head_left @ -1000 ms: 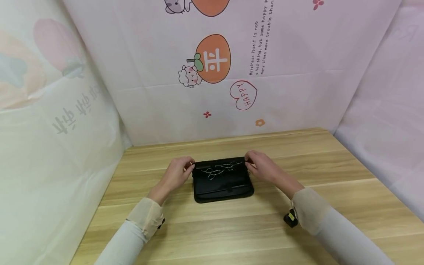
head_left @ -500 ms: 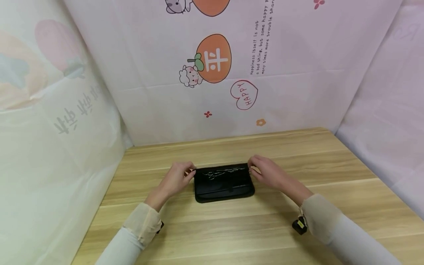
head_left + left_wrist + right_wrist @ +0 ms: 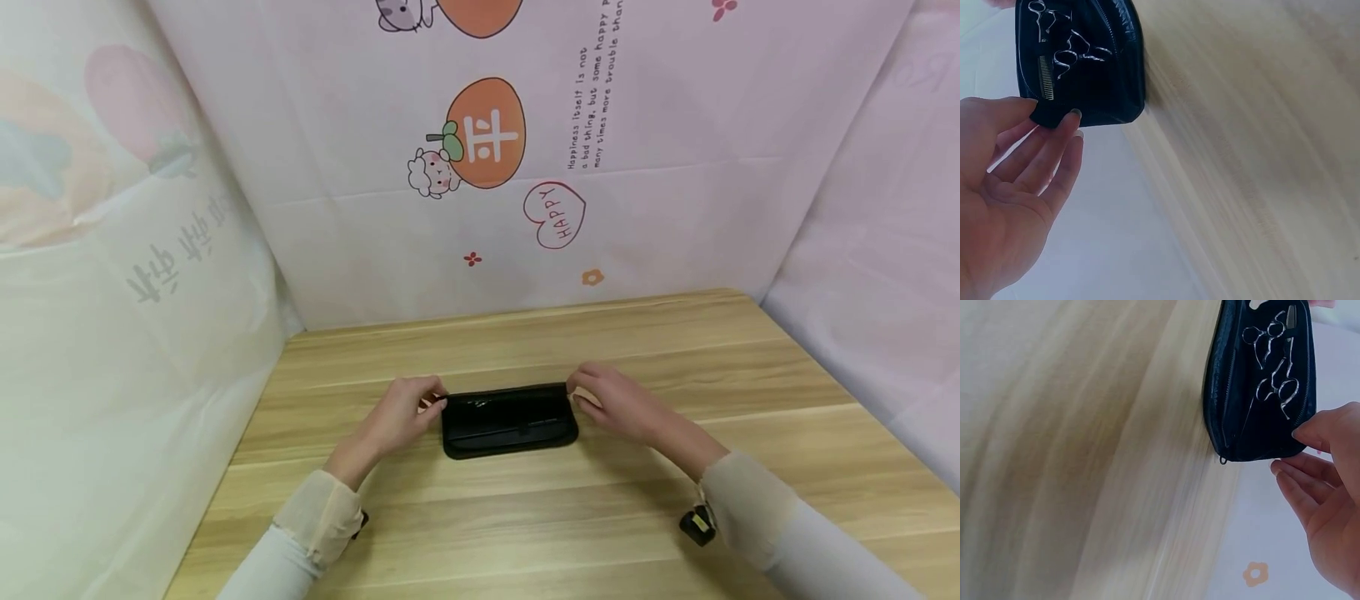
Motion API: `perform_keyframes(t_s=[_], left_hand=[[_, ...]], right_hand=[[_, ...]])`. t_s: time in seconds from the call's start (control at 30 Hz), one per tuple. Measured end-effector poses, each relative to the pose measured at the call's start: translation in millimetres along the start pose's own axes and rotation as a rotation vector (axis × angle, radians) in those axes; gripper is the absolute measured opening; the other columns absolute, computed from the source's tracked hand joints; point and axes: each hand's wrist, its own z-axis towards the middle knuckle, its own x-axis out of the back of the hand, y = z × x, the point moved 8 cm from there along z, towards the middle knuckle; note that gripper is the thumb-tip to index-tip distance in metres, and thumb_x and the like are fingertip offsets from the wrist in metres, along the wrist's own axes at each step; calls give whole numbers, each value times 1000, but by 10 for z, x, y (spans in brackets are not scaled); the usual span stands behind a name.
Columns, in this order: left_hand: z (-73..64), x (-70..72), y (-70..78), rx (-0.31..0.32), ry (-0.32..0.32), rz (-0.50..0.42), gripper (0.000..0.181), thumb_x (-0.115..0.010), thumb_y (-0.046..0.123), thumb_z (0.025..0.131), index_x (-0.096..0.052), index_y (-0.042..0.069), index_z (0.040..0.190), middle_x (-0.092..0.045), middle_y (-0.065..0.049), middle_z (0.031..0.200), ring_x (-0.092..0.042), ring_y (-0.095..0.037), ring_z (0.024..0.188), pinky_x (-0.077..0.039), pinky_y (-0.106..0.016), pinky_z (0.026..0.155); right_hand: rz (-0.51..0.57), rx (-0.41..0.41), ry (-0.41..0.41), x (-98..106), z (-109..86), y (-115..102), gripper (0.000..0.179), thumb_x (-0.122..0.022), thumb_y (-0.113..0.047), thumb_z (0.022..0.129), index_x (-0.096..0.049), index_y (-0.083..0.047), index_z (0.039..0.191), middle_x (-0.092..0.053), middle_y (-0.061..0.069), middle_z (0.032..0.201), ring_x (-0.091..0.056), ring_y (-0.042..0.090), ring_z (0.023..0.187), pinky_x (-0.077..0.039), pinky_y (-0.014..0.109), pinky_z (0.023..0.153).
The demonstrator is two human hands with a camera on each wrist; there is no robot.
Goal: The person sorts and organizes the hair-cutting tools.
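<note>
A black zippered scissors case lies unzipped on the wooden table, its far panel raised and tipped toward me. My left hand pinches the left end of that panel's upper edge between thumb and fingers. At the opposite end, my right hand grips the same edge. Inside, the left wrist view shows silver scissors and a comb fixed to the panel. Two pairs of finger loops, on shears, appear in the right wrist view. A zipper pull hangs at the case's corner.
The wooden table meets a printed white cloth at the back. More cloth hangs at the left and right sides. A small black device with a yellow label sits at my right wrist.
Both hands have brought the raised panel's upper edge down and toward me. Its inner face looks narrower from above, and the scissors are now almost out of sight in the head view.
</note>
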Motion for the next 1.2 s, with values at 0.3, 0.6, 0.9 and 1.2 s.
perform_keyframes(t_s=[0.3,0.6,0.9,1.2], left_hand=[[-81,-63,50,-47,2,-28,7,-73,2,94,-72,4,100,-73,-7,98,-72,-19,87,-59,-30,75],[-131,-139,63,-65,-39,-6,14,-75,1,91,-70,1,104,-72,-10,101,-71,-20,89,-60,-35,77],[-154,-208,45,-52,-75,12,16,-77,1,89,-69,0,104,-69,-9,104,-69,-22,92,-59,-37,81],[-192,-282,39,-71,-108,50,18,-79,2,88,-66,6,101,-64,-2,103,-64,-18,92,-56,-34,81]], right_hand=[[-16,60,-49,-47,-118,-56,16,-66,1,95,-70,-4,110,-65,7,117,-66,26,109,-56,43,90],[-25,107,-72,-88,-233,-114,23,-62,3,97,-71,-2,118,-62,16,127,-65,31,113,-56,44,90],[-26,138,-86,-125,-310,-142,28,-56,4,98,-70,1,123,-60,18,129,-65,29,113,-57,41,89],[-33,137,-128,-201,-358,-129,32,-56,3,96,-71,-5,123,-57,18,136,-64,29,116,-56,43,90]])
